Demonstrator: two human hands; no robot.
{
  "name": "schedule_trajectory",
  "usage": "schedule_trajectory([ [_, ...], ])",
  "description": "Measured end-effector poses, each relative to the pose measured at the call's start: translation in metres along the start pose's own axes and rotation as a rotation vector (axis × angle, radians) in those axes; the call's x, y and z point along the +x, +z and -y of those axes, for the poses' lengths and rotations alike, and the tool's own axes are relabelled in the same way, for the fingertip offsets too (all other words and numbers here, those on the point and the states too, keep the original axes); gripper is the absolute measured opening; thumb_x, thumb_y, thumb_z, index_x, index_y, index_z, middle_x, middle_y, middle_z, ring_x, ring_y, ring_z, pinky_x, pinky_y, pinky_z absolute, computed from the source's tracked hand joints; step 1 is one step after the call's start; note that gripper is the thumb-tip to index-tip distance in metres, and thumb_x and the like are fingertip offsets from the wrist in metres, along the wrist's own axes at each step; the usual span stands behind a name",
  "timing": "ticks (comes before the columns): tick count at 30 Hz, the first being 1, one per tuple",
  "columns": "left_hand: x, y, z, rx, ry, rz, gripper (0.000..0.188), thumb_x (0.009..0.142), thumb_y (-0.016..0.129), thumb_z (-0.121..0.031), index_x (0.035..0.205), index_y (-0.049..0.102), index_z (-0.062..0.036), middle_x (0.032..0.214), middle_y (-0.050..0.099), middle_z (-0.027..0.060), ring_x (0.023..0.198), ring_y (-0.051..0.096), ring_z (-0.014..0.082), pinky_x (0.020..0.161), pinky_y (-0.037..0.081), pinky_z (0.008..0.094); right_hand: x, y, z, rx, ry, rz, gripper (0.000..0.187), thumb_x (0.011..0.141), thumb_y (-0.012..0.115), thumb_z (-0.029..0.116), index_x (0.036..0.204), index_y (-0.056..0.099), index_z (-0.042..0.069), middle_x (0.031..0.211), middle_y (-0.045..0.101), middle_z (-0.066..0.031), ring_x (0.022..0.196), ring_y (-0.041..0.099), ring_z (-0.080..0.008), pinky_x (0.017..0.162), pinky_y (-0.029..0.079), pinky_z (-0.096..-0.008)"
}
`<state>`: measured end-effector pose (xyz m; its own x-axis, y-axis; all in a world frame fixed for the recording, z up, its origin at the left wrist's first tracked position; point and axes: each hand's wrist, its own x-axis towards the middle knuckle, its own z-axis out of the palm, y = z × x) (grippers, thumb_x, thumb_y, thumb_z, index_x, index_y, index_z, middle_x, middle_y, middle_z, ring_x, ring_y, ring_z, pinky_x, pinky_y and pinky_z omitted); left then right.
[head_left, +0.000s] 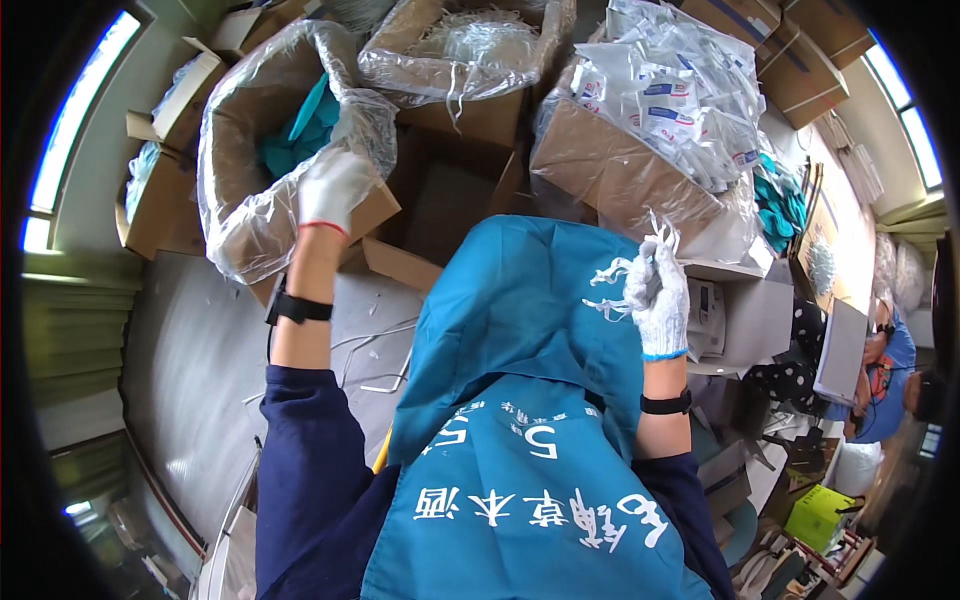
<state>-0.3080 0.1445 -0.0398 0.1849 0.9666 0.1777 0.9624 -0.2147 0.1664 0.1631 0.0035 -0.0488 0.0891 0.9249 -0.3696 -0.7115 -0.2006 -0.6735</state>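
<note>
My left hand (330,185), in a white knit glove with a red cuff, is over the near right rim of a plastic-lined cardboard box (222,130). Teal flat pieces (312,118) lie inside that box, just beyond the fingers, which are blurred and partly lost against the plastic. Above my lap, on the right, my right hand (660,300) wears a white glove with a blue cuff. Its fingers are closed on a few white strings (606,290), whose ends hang out to the left. A teal apron (500,300) covers my lap.
A lined box (440,88) of white strings stands at the back middle, above an open carton (440,195). To its right, a box (615,160) is heaped with white printed packets (660,90). More teal pieces (778,205) lie beyond. Another person (885,370) sits at far right.
</note>
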Motion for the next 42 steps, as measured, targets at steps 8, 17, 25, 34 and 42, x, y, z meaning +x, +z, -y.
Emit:
schedule_trajectory([
  [8,-0.053,0.055,-0.240,-1.196,0.307,0.520,0.067,0.083,0.077,-0.018,0.142,0.050,-0.0045,0.142,0.054,0.0131,0.131,0.052,0.0245,0.112,0.039,0.0369,-0.012,0.018,0.015,0.137,0.078,0.194,0.029,0.105,0.051,0.029,0.110,0.067,0.006,0.089,0.072,-0.0105,0.073,0.073,-0.0218,0.044,0.048,-0.0245],
  [17,-0.066,0.051,-0.282,-1.439,0.159,0.780,0.037,0.106,0.051,-0.033,0.107,0.066,0.0004,0.073,0.058,0.0024,0.068,0.054,0.0113,0.068,0.050,0.0288,-0.017,0.013,0.019,0.062,0.029,0.025,0.029,0.106,0.048,0.029,0.109,0.067,0.008,0.094,0.075,-0.0109,0.082,0.076,-0.0229,0.041,0.043,-0.0226],
  [25,-0.066,0.028,-0.282,-1.813,-0.164,0.893,0.051,0.107,0.040,-0.043,0.108,0.066,0.0007,0.068,0.058,0.0037,0.063,0.056,0.0124,0.062,0.048,0.0281,-0.019,0.025,0.016,0.052,0.059,0.016,0.027,0.106,0.048,0.029,0.107,0.066,0.008,0.093,0.074,-0.0115,0.080,0.075,-0.0229,0.038,0.040,-0.0228],
  [34,-0.074,0.034,-0.278,-1.829,-0.195,1.011,0.038,0.106,0.047,-0.026,0.110,0.067,0.0053,0.068,0.059,0.0052,0.063,0.058,0.0120,0.062,0.049,0.0275,-0.019,0.020,0.017,0.086,0.004,-0.052,0.028,0.107,0.046,0.027,0.109,0.064,0.006,0.099,0.074,-0.0157,0.087,0.075,-0.0293,0.039,0.044,-0.0237],
  [42,-0.070,0.011,-0.272,-1.161,0.213,1.113,0.033,0.106,0.045,-0.021,0.103,0.069,0.0008,0.063,0.060,0.0042,0.055,0.056,0.0104,0.056,0.047,0.0267,-0.020,0.024,0.020,-0.133,-0.226,-0.086,0.022,0.106,0.044,0.014,0.106,0.061,0.000,0.101,0.072,-0.0199,0.092,0.073,-0.0298,0.062,0.058,-0.0307],
])
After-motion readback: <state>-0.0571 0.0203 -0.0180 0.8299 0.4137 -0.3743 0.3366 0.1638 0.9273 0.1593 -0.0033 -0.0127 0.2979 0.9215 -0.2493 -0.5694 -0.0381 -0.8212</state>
